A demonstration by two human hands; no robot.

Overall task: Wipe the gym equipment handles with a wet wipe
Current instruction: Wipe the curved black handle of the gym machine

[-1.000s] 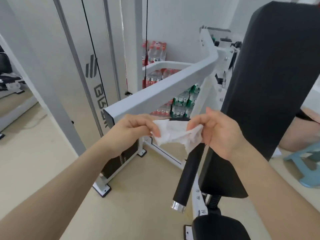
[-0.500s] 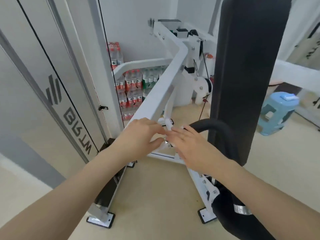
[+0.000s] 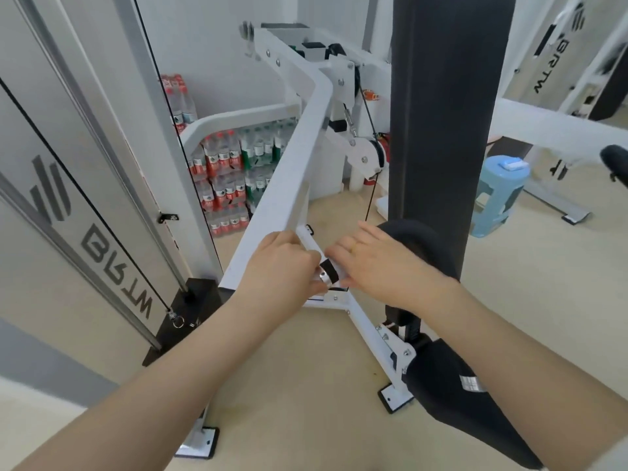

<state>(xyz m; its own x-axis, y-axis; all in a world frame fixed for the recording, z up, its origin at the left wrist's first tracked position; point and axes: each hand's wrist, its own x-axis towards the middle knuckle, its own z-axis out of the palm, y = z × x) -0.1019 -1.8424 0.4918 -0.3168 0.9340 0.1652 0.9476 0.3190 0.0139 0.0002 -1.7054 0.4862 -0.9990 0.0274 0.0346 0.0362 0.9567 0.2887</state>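
The black handle [image 3: 329,270] with a chrome end cap shows only as a short piece between my two hands, under the end of the white machine arm [image 3: 292,171]. A white strip of the wet wipe [image 3: 308,242] runs between the hands; most of it is hidden. My left hand [image 3: 282,266] has its fingers curled, gripping the wipe at the handle's capped end. My right hand [image 3: 380,266] lies over the handle from the right, fingers curved down on the wipe.
A tall black back pad [image 3: 441,113] stands just right of my hands, with a black seat pad [image 3: 458,402] below it. A blue stool [image 3: 499,195] is at the right. Packs of water bottles [image 3: 231,178] sit against the far wall. A black cable [image 3: 102,215] crosses the grey panel at left.
One second ago both hands held the wipe spread open in the air beside the handle. Now they have closed in on the handle's end, and the view has swung left.
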